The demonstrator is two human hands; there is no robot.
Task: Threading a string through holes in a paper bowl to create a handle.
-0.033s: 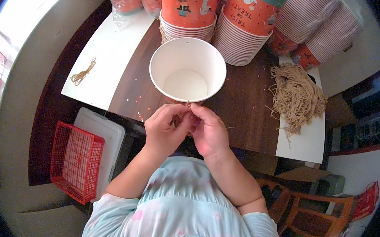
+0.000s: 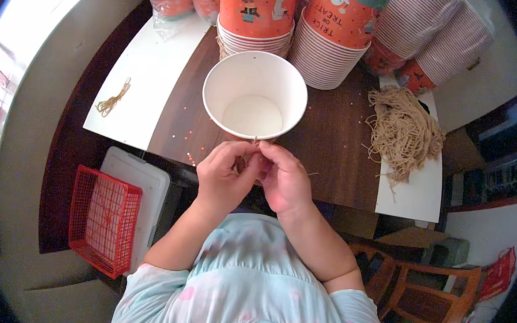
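From the head camera I see my left hand (image 2: pixel 223 177) and right hand (image 2: pixel 281 179) drawn together just below the near rim of a white paper bucket (image 2: pixel 255 96), which stands upright on the dark wooden table (image 2: pixel 327 149). Both sets of fingers are pinched on a short piece of tan string (image 2: pixel 254 141) that rises to the rim; whether it already passes through a hole there I cannot tell, since my fingers hide the spot.

I judge the work to be mid-way on this one bucket: the string is at the near rim, and no handle loop shows across the mouth yet, so the fastening looks unfinished. The far rim carries a small dark dot, perhaps a hole, with nothing in it that I can see.

A heap of cut strings (image 2: pixel 402 131) lies to my right on a white sheet (image 2: pixel 412 199). Stacks of printed buckets (image 2: pixel 295 23) stand behind. A few loose strands (image 2: pixel 111 99) rest on the white board (image 2: pixel 149 72) to my left.
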